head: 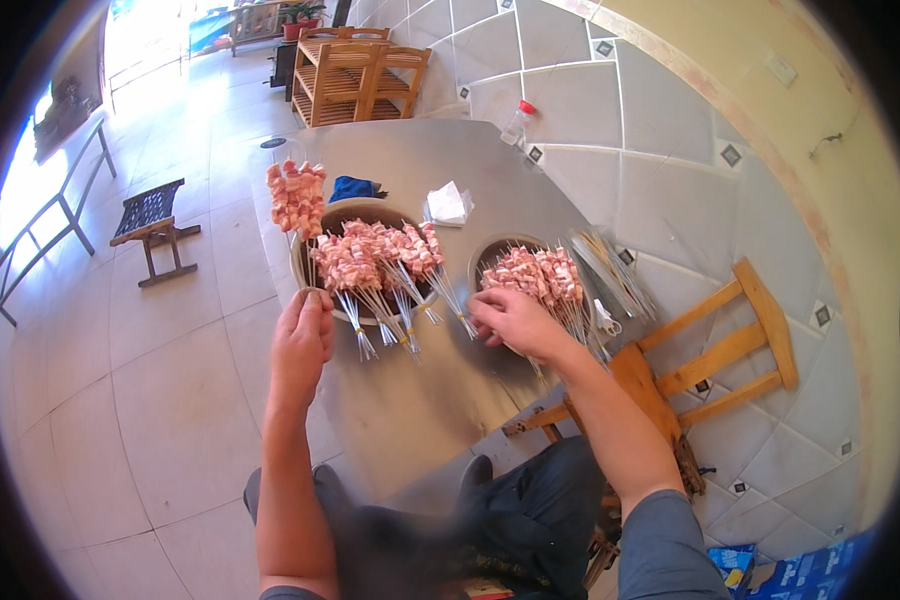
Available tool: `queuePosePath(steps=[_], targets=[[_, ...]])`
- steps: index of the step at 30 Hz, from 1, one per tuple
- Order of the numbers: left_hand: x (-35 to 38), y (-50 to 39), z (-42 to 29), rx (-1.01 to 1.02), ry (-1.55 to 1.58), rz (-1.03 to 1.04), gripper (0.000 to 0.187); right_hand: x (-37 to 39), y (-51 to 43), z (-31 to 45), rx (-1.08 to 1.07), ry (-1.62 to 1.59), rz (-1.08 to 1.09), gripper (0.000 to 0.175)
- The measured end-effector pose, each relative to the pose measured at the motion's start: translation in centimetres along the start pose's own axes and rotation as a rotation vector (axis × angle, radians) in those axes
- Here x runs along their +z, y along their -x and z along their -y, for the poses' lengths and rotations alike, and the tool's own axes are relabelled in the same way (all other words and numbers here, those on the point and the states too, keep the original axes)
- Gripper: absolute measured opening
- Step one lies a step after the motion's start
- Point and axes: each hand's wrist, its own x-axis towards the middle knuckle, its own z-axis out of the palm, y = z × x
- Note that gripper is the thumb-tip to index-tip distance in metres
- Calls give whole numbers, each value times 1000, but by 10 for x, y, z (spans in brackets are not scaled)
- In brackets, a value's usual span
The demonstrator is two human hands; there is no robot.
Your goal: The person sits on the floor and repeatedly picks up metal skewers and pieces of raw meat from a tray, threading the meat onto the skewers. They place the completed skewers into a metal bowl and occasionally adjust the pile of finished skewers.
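Note:
My left hand (304, 324) grips the lower ends of several metal skewers threaded with raw meat (297, 196), held upright at the left edge of the left bowl (297, 262). Bundled meat skewers (349, 261) fill that bowl, their bare metal ends fastened with yellow bands and sticking out over its rim. Between the two bowls, my right hand (504, 321) has bent fingers beside the near left side of the right bowl (474, 259). Whether it holds anything cannot be told. More meat skewers (529, 271) lie in the right bowl.
The metal table (412, 420) also bears a blue cloth (354, 187), white tissues (448, 202), a red-capped jar (519, 121) and loose skewers (616, 274). A wooden chair (645, 382) stands close at the right. A low stool (154, 217) is on the floor at the left.

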Motion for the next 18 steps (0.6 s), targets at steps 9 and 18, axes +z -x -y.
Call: queuePosePath(steps=[9,18], targets=[[-7,2,-5,-8,26,-18,22,18,-52,20,84,-273,67,23],[-16,0,-5,-15,8,-14,23,-61,10,-7,-101,-574,-155,21]])
